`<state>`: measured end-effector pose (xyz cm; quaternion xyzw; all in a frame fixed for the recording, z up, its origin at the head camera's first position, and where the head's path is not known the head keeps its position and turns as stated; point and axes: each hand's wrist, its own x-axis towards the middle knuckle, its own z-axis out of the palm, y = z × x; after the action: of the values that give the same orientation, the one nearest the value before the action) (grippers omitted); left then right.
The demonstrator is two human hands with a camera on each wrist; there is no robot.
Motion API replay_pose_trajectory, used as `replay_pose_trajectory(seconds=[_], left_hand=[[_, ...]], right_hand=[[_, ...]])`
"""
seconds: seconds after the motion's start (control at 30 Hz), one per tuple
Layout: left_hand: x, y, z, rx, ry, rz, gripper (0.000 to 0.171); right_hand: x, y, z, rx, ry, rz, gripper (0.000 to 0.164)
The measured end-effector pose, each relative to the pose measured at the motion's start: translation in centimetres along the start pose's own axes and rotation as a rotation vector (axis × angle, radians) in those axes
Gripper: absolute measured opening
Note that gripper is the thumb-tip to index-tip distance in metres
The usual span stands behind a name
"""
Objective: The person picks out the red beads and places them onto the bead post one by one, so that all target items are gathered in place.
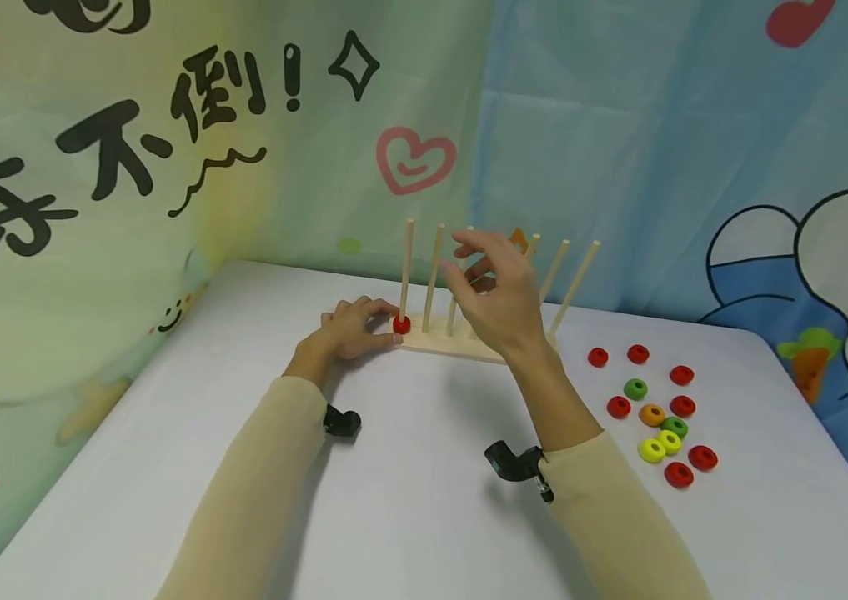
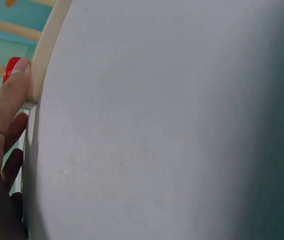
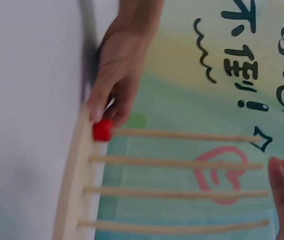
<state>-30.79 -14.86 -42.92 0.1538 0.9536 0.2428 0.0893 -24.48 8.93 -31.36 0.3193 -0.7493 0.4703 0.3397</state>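
From where I stand, the loose beads (image 1: 652,419) lie to the right of, and nearer, the right hand (image 1: 504,302), its curved fingers apart, seemingly empty. The left hand (image 1: 352,330) grips the rack's (image 1: 434,343) left end beside one threaded red bead (image 1: 402,326). Loose: seven red, two green, two yellow, one orange. Six upright pegs (image 1: 406,267) show (another may be hidden).

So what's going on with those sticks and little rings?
A person is using a wooden stand with upright pegs. Their left hand grips its left end, next to a red ring sitting at the bottom of the leftmost peg. Their right hand is raised in front of the pegs, seemingly empty. More loose rings, in red, green, yellow and orange, lie on the white table to the right.
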Motion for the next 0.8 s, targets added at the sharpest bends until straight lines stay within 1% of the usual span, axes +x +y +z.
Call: replay_pose_trajectory(seconds=[0.1,0.17,0.23,0.33,0.43,0.53,0.6,0.7,0.8], left_hand=[[-0.2,0.1,0.2,-0.008,-0.009,-0.002,0.059],[-0.2,0.1,0.2,-0.011,-0.017,-0.002,0.060],[0.1,0.2,-0.1,-0.017,-0.021,0.002,0.059],[0.5,0.2,-0.8,-0.030,-0.030,-0.006,0.058],[0.6,0.3,-1.1,-0.041,-0.044,-0.022,0.058],[0.6,0.3,-1.1,-0.038,-0.058,-0.026,0.060],[0.7,0.4,-0.9,-0.040,-0.064,-0.021,0.060],[0.7,0.3,-1.0,-0.061,-0.065,-0.022,0.060],[0.7,0.2,-1.0,-0.074,-0.069,-0.040,0.060]], right_hand=[[-1.3,0.4,-1.2,-0.011,0.042,-0.022,0.025],[-2.0,0.7,-2.0,-0.023,0.046,-0.046,0.023],[-2.6,1.1,-2.8,-0.036,0.042,-0.060,0.023],[-3.2,1.3,-3.8,-0.066,0.067,-0.085,0.022],[-3.8,0.5,-4.8,-0.084,0.095,-0.087,0.022],[-4.2,-0.4,-6.1,-0.111,0.090,-0.078,0.023],[-4.7,-0.5,-7.1,-0.141,0.082,-0.072,0.024],[-5.4,0.9,-8.2,-0.189,0.058,-0.055,0.024],[-6.3,2.5,-9.3,-0.236,0.020,-0.009,0.025]])
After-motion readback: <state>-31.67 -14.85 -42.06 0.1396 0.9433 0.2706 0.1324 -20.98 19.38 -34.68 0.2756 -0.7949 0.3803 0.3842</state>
